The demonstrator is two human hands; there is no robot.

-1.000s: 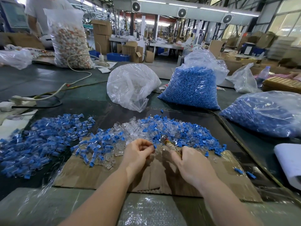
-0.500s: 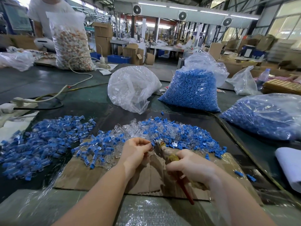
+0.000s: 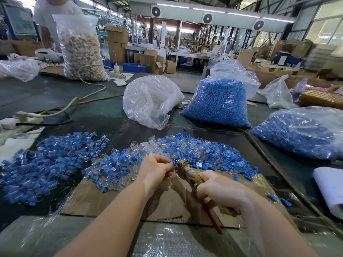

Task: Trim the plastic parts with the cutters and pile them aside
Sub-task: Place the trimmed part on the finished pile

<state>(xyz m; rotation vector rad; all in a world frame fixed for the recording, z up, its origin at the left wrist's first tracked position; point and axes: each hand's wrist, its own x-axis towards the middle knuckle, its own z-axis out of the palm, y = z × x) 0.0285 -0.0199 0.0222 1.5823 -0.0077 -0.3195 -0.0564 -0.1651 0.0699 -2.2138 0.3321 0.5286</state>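
On the dark green bench (image 3: pixel 55 93) of a factory hall, blue-and-clear plastic parts (image 3: pixel 204 151) lie heaped on cardboard (image 3: pixel 104 199), a second pile (image 3: pixel 48 162) to their left. The left hand (image 3: pixel 156 169) pinches one part; the right hand (image 3: pixel 220 190) grips the cutters (image 3: pixel 187 170), their tip at that part. Bags of blue pieces (image 3: pixel 219 102) stand behind.

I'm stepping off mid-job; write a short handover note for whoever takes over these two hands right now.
Left hand: pinches a small plastic part at the cutter tip; the part itself is barely visible.
Right hand: grips the cutters by the handles, their head at the left fingertips.
Mixed blue and clear pile lies on the cardboard sheet, just beyond the hands.
A separate pile sits to the left on the table, presumably the trimmed parts.
Left: trim the held part, drop it on the left pile, and work through the big centre pile.
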